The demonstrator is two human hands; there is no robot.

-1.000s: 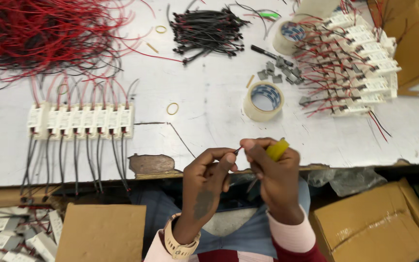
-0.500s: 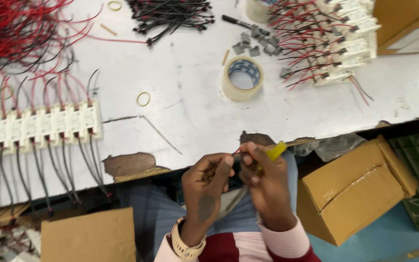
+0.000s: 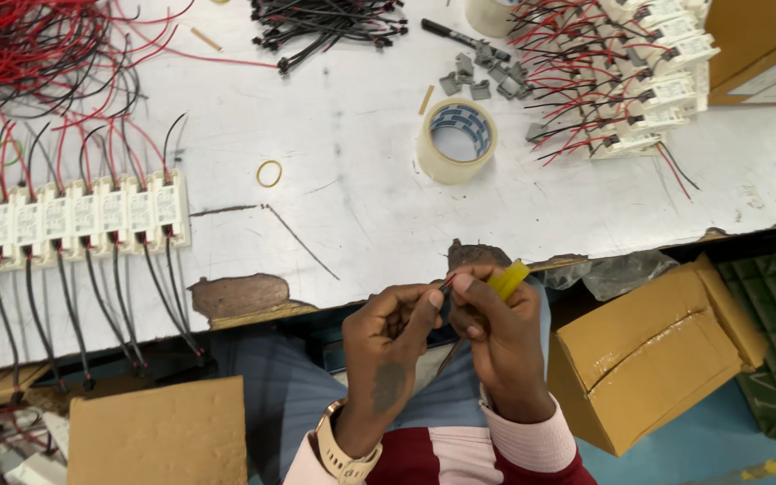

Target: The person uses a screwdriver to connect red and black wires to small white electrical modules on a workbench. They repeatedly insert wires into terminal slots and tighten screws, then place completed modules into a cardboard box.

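Fingers of the left hand pinch a red wire end above the lap while the right hand grips a yellow tool on it (stripping, I judge), with many wired modules done on the desk, loose wires left.

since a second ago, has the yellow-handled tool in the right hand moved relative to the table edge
Cannot tell for sure: the camera shifted, but the yellow-handled tool sits beside the white table's near edge as before.
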